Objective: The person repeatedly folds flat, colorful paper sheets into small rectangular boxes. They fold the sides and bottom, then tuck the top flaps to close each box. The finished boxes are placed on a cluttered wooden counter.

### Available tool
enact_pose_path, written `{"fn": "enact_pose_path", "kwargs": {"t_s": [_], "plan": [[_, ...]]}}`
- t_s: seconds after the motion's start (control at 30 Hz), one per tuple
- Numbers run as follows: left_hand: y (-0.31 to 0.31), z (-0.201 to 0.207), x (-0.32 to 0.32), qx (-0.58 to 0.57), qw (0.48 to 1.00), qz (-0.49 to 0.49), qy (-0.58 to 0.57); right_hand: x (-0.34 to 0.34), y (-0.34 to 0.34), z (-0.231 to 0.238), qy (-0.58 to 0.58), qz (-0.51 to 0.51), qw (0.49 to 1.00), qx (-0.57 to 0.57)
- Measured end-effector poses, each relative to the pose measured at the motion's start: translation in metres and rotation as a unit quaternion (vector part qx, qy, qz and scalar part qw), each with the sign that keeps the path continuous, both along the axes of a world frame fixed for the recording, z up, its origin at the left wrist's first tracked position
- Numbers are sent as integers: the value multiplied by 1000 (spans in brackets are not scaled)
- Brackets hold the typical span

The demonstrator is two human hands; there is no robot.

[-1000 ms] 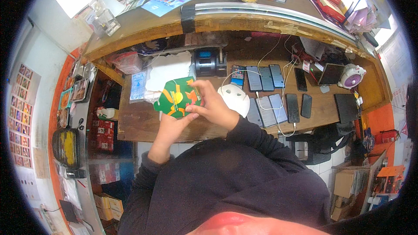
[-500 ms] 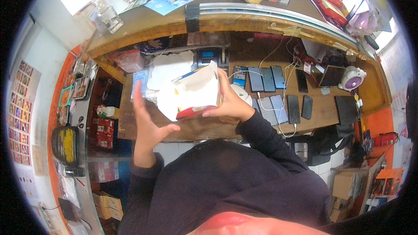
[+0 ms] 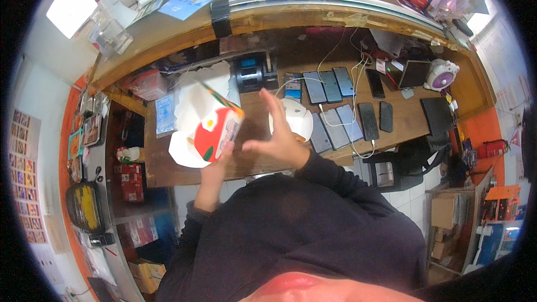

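A paper food carton (image 3: pixel 222 130), white inside and red with an egg and leaf print outside, is tilted above the desk. My left hand (image 3: pixel 215 172) grips its lower edge, and the carton hides part of the fingers. To its right my right hand (image 3: pixel 282 144) is open, thumb and fingers apart, with nothing in it. Just behind that hand a white paper bowl (image 3: pixel 295 113) rests on the desk with something small and brown at its near side. A white flat piece (image 3: pixel 182 151), perhaps part of the carton, shows below the carton's left side.
Several phones (image 3: pixel 338 126) with white charging cables lie on the wooden desk (image 3: pixel 391 140) to the right. A black device (image 3: pixel 256 72), a blue-white packet (image 3: pixel 165 114) and a white scalloped sheet (image 3: pixel 215 78) sit farther back. A small fan (image 3: pixel 442 74) stands at far right; a raised shelf (image 3: pixel 313 14) spans the back.
The carton has passed from my right hand to my left, turned so its red printed side shows, and shifted left. My right hand has let go. The view has shifted slightly.
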State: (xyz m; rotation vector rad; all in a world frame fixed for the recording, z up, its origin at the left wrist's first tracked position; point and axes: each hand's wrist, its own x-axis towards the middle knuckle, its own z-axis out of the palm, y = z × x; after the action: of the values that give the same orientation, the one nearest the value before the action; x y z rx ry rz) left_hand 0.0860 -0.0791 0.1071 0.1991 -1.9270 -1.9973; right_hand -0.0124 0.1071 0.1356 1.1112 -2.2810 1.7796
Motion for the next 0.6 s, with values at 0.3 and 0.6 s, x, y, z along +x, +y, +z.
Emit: {"fn": "enact_pose_path", "kwargs": {"t_s": [0.3, 0.6], "plan": [[45, -9, -22, -155, 982, -83, 61, -2, 47, 13, 31, -3, 999, -26], [38, 7, -69, -29, 931, -361, 44, -1, 95, 14, -298, 46, 947, -108]]}}
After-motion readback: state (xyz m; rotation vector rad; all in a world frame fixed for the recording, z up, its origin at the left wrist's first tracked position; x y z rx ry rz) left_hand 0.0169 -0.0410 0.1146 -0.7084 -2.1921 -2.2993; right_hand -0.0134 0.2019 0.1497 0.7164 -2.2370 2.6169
